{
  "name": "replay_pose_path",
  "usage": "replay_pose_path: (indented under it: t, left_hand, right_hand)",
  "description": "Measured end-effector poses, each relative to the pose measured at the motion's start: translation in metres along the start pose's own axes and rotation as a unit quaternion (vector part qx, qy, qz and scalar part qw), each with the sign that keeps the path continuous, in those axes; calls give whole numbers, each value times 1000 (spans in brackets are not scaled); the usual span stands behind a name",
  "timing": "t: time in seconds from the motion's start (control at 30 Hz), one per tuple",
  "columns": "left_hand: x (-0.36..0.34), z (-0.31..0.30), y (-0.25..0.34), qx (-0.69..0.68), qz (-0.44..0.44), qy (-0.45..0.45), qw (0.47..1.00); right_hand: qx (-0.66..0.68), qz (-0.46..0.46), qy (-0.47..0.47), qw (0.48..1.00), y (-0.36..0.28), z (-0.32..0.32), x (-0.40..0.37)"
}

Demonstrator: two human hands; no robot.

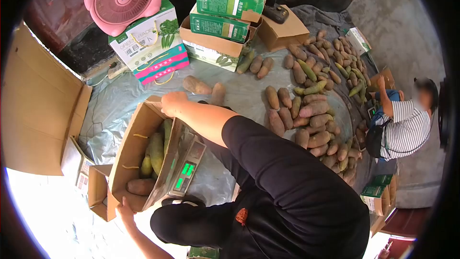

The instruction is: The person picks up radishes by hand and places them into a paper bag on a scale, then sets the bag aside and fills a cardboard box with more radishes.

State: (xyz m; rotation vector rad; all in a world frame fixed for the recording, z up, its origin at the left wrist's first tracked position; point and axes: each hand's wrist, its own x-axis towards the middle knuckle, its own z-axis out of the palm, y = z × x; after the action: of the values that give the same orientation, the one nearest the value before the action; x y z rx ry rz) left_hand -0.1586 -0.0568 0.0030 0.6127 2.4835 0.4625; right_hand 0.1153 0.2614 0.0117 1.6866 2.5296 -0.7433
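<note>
An open cardboard box (162, 175) stands tilted in front of me, over a weighing scale (195, 156) with lit green digits. Inside lie several long green radishes (156, 152) and a brown, soil-coated radish (140, 187). My right hand (173, 102) grips the box at its far upper corner, fingers closed on the edge. At the near lower corner my left hand (125, 212) holds the cardboard wall, the thumb up along it. Part of the scale is hidden under the box.
Many radishes (316, 110) lie in heaps on the plastic sheet (230, 91) to the right. Printed boxes (225, 0) are stacked at the back, beside a pink fan (123, 0). A person (405, 124) in a striped shirt sits at the far right. A small open box (98, 194) stands left.
</note>
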Motion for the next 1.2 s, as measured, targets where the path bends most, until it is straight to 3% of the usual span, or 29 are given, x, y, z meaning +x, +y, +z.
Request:
replay_pose_path:
  t: [0.07, 0.13, 0.37, 0.47, 0.53, 0.67, 0.73, 0.77, 0.83, 0.9, 0.93, 0.97, 1.0, 1.03, 1.07, 1.1, 1.13, 1.17, 1.2]
  left_hand:
    - [10, 8, -19, -16, -2, 3, 1000]
    - [14, 15, -29, -28, 73, 77, 994]
    - [26, 19, -42, -45, 69, 72, 994]
    - [19, 15, -33, -38, 55, 84, 994]
    - [21, 12, -31, -43, -11, 21, 999]
    - [37, 22, -53, -31, 64, 100, 992]
    - [27, 18, -42, 10, 53, 103, 993]
    - [30, 20, -45, 10, 52, 103, 993]
    - [46, 27, -59, -58, 41, 109, 991]
    - [60, 32, -86, -65, 115, 107, 985]
    - [63, 33, -100, 102, 239, 127, 957]
    - [62, 27, -108, 270, 343, 133, 890]
    - [43, 30, -87, 6, 164, 86, 983]
    - [24, 25, -76, 21, 206, 109, 972]
    - [34, 30, -94, -54, 194, 78, 977]
    - [-3, 9, -46, -148, 75, -15, 986]
    - [10, 23, -77, -91, 150, 104, 979]
    - [-9, 7, -54, -225, 65, 31, 972]
    - [-2, 17, -75, -301, 82, 66, 948]
  right_hand:
    - [6, 3, 0, 1000, -2, 2, -1]
    - [5, 0, 14, 1000, -3, 3, 1]
    - [42, 7, 46, 998, -3, 5, 6]
    - [46, 19, 105, 993, -5, 7, 6]
    - [37, 36, 151, 987, -8, 8, 6]
    - [44, 83, 89, 992, -8, 1, 5]
    - [11, 65, 186, 980, -7, 7, 5]
    - [11, 64, 185, 981, -6, 9, 7]
    - [-27, -32, 141, 989, -4, 17, 15]
    - [-39, -71, 113, 990, -7, 33, 25]
    - [-52, -82, 85, 992, -7, 34, 26]
    - [-66, -98, 54, 992, -9, 21, 18]
    - [-75, -105, 45, 991, -12, 14, 13]
    - [-88, -128, 22, 988, -17, 1, 4]
    - [-82, -148, 33, 985, -20, -1, 2]
    - [-71, -164, 29, 983, -25, -6, -2]
    - [-48, -190, 50, 979, -28, -5, -2]
    - [-53, -212, 72, 973, -39, -11, -11]
    - [-55, -225, 86, 969, -47, -10, -15]
